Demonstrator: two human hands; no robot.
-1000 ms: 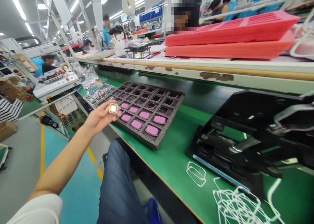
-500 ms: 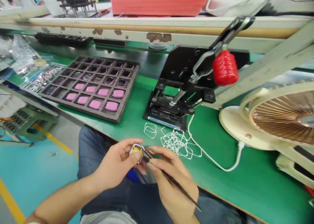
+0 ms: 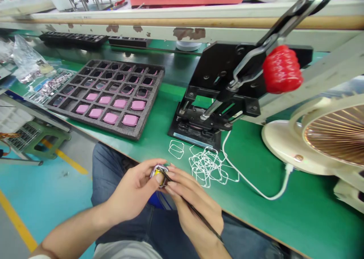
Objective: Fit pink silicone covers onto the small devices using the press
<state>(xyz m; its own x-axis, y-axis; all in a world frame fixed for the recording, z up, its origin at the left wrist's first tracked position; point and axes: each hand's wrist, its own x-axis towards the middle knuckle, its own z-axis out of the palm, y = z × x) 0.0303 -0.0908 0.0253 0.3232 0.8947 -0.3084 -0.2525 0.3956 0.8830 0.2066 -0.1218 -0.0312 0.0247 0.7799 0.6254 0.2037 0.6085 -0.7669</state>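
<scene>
Between thumb and fingers, my left hand (image 3: pixel 133 191) grips a small watch case (image 3: pixel 157 172) with a yellow part showing inside. My right hand (image 3: pixel 196 209) is closed round black tweezers (image 3: pixel 196 212), whose tip reaches into the open case. Its fingertips are close against the case's right side, so part of the case is hidden. On the green bench just beyond the hands lie a loose heap of thin white rectangular rings (image 3: pixel 209 166) and a small separate group of such rings (image 3: pixel 176 149).
A black foam tray (image 3: pixel 138 132) holds pink cases and dark-faced frames at left. A black hand press (image 3: pixel 224 77) with a red-wrapped handle (image 3: pixel 283 69) stands behind the rings. A fan (image 3: pixel 284 147) and its white cable (image 3: pixel 264 194) are at right.
My right hand has moved left, closer to the case, and the tweezers' tip now lies over its inside. The camera view has shifted slightly. My left hand keeps its hold.
</scene>
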